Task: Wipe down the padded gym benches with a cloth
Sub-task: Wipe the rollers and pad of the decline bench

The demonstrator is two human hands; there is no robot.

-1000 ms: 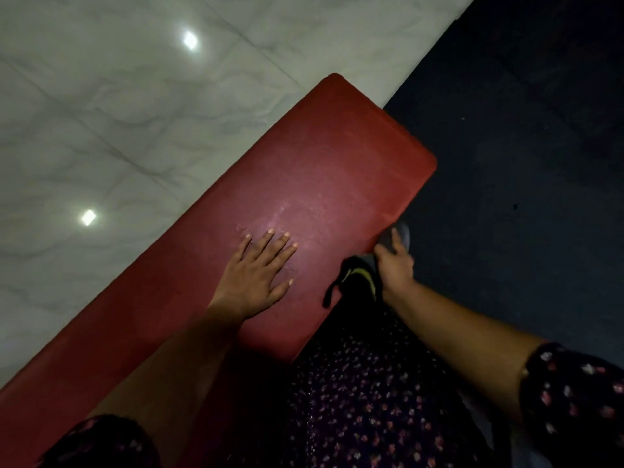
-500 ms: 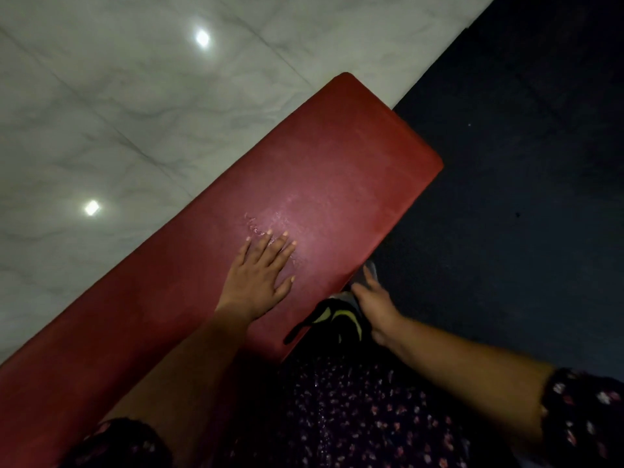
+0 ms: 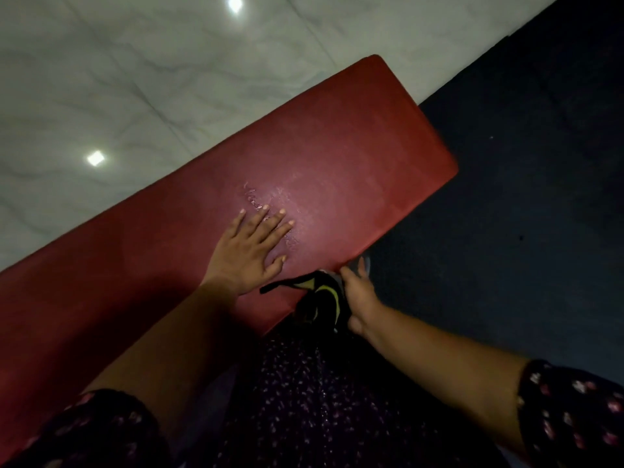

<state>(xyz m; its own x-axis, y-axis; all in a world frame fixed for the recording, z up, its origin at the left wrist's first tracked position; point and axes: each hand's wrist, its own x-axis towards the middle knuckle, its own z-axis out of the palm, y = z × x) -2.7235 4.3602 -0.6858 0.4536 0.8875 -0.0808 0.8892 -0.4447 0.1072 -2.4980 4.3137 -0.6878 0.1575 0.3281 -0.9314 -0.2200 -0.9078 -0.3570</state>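
Splaying straight fingers, the left hand presses the bench. At its near edge, the right hand touches the cloth; grip unclear.

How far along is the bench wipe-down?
Done: streaks by the flat left hand suggest that patch of the bench was wiped. In hand: the right hand sits at the near edge against a black-and-yellow cloth; grip unclear. Left: the rest of the bench, which shows no streaks.

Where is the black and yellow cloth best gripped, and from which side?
Probably grip the cloth at its bunched bulk, hanging off the near edge of the bench, from the right, where the right hand is; its thin strip offers little.
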